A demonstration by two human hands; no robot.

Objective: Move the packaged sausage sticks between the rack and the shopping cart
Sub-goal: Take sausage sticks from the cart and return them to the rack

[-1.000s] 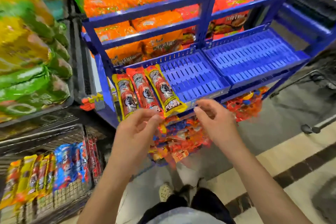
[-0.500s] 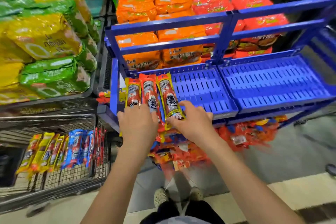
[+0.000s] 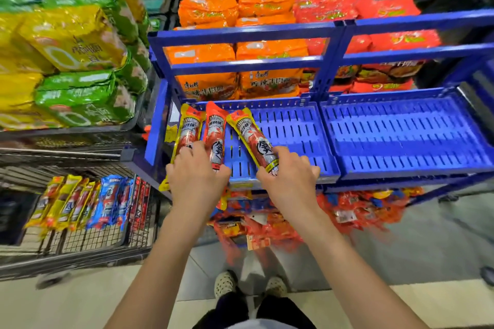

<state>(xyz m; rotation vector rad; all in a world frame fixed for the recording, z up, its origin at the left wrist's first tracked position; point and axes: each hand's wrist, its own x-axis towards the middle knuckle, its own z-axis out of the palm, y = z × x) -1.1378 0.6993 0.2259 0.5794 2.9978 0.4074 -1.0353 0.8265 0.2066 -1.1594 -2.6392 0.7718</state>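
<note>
Three red-and-yellow sausage stick packs lie on the left tray [image 3: 291,136] of the blue rack. The left pack [image 3: 187,128] and the middle pack [image 3: 215,128] lie side by side. My left hand [image 3: 196,171] covers their near ends with curled fingers. The right pack [image 3: 251,136] slants away from the other two, and my right hand [image 3: 290,173] grips its near end between thumb and fingers. The wire shopping cart [image 3: 88,243] stands at the lower left with several yellow, blue and red sausage packs [image 3: 80,200] inside.
The right blue tray [image 3: 401,133] holds nothing. Orange and red noodle bags [image 3: 240,83] fill the rack level behind. Green and yellow bags [image 3: 80,61] pile up on the left shelf. Red snack packets [image 3: 267,222] hang below the trays. My feet [image 3: 248,283] stand on the tiled floor.
Both hands have reached forward from in front of the tray onto the near ends of the packs. The right pack has swung apart from the other two, opening a gap.
</note>
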